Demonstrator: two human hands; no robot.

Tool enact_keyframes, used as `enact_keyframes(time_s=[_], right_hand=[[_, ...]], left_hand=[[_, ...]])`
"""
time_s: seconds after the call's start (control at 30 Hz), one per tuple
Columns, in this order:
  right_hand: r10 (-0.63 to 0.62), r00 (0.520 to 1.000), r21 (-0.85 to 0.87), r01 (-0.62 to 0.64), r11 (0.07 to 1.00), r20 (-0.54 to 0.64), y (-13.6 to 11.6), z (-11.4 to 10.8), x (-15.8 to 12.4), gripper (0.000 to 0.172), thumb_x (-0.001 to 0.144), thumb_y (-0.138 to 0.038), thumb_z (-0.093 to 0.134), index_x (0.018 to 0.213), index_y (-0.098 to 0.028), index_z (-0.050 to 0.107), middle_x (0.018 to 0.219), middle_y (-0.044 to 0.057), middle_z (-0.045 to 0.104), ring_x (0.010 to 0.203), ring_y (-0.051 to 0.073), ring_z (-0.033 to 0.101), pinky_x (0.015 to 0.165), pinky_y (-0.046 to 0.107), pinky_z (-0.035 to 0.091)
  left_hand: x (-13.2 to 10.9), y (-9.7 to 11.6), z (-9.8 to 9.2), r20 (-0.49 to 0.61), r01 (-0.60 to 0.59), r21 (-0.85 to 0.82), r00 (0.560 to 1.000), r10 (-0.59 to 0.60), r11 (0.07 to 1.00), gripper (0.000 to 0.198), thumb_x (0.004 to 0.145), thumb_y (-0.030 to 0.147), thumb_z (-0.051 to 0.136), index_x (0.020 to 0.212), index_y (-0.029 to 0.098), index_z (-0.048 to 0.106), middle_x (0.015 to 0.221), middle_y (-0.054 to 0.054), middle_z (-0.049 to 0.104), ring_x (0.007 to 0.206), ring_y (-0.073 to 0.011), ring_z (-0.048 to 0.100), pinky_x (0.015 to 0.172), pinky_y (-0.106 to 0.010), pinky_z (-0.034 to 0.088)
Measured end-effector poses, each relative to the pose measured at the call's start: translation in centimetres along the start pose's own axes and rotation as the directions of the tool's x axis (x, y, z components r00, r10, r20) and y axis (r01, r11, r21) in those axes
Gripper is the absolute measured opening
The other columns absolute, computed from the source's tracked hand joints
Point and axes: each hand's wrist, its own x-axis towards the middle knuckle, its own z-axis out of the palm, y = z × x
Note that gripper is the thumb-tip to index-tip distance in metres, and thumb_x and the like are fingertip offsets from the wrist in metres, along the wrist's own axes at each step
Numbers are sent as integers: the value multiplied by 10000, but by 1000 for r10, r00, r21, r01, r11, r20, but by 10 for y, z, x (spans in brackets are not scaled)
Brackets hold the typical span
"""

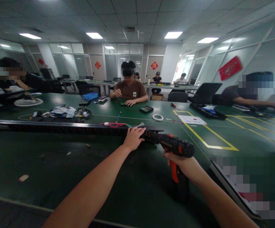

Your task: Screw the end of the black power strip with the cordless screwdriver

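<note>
Right hand (181, 161), right of centre: fingers wrapped round the handle of a black-and-orange power drill (177, 145), index finger up by the trigger. Drill lies nearly level, nose pointing left at the right end of a long black bar (56, 129); probably held low like that to line up with the bar end. Actual tip contact hard to make out, dark on dark.

Left hand (133, 139), centre frame: laid over the bar near that same end, fingers slightly bent across the top, thumb out toward the drill nose. Looks like steadying, presumably so the bar won't shift or twist. Whether the fingers pinch anything small: can't tell.

Bar runs from the left edge to just right of centre, crosswise on the green tabletop (80, 174), likely so the long side gets support and the end stays in easy reach. Red and blue wires (115, 124) with a white connector lie along its top edge, just left of the hand, seemingly out of the drill's way.

Loose bits: tiny brass-coloured pieces (88, 145) in front of the bar, pale scrap (23, 178) lower left. Beyond the bar: white ring (157, 117), dark box (146, 109), white sheet (192, 119) overlapping yellow tape lines (223, 147). Co-worker (130, 87) across the tabletop, upper centre, both hands at a small green board (122, 103).
</note>
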Motion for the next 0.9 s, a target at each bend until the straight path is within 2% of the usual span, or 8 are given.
enact_keyframes(time_s=[0.23,0.5,0.67,0.9], right_hand=[[16,1000,13,-16,1000,17,-3,-1,0,287,800,-470,697,864,-190,691,659,20,659,659,229,624,682,364,475],[29,999,32,-30,999,20,-2,0,0,284,813,-446,696,906,-178,702,674,25,672,668,226,629,686,358,467],[32,999,20,-32,999,5,-1,0,-1,298,797,-455,701,884,-171,701,658,24,662,655,222,612,668,354,450],[48,999,-8,-48,999,16,-2,1,1,281,812,-450,684,892,-181,686,651,14,645,658,218,600,674,351,447]], left_hand=[[0,-1,0,26,-9,29,1000,9,1000,619,984,378,603,1556,307,378,1477,-71,553,1366,-298,421,1191,-611,211],[1,-3,-2,46,-12,30,999,11,999,611,997,418,575,1559,304,364,1494,-63,552,1347,-300,433,1179,-644,213],[1,0,-4,31,-7,7,1000,7,1000,640,962,442,632,1540,294,399,1476,-52,574,1333,-296,454,1175,-613,236],[-2,1,0,-16,-4,-32,1000,4,999,642,956,461,635,1532,282,415,1453,-65,590,1358,-290,438,1192,-567,200]])
